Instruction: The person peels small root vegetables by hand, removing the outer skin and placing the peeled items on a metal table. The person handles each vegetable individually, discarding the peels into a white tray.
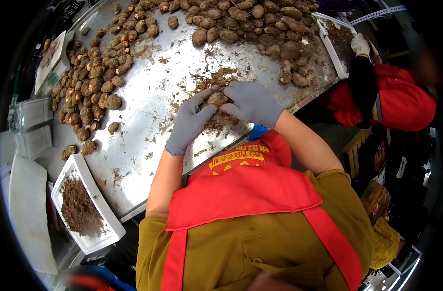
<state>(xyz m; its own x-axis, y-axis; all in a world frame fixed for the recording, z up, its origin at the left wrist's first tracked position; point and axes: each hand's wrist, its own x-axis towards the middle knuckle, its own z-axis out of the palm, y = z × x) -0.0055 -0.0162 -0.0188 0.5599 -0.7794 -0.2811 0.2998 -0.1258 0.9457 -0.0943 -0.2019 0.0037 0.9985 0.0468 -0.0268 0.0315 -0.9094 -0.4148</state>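
Observation:
Both my hands wear grey work gloves and meet over the metal table (148,105) near its front edge. Between them is a small brown taro corm (217,99). My left hand (192,118) holds its left side with thumb and fingers. From the right, my right hand (252,102) grips the same corm, its thumb below and fingers above. Loose brown fibres and peelings (221,77) lie under and behind the hands. Part of the corm is hidden by the gloves.
Taro corms (87,87) are heaped at the left, some showing pale ends. A larger heap of rough, hairy corms (243,22) lies at the back. A white foam box (114,223) of brown scraps stands front left. At right, a gloved co-worker (399,94) reaches into another white box (332,47).

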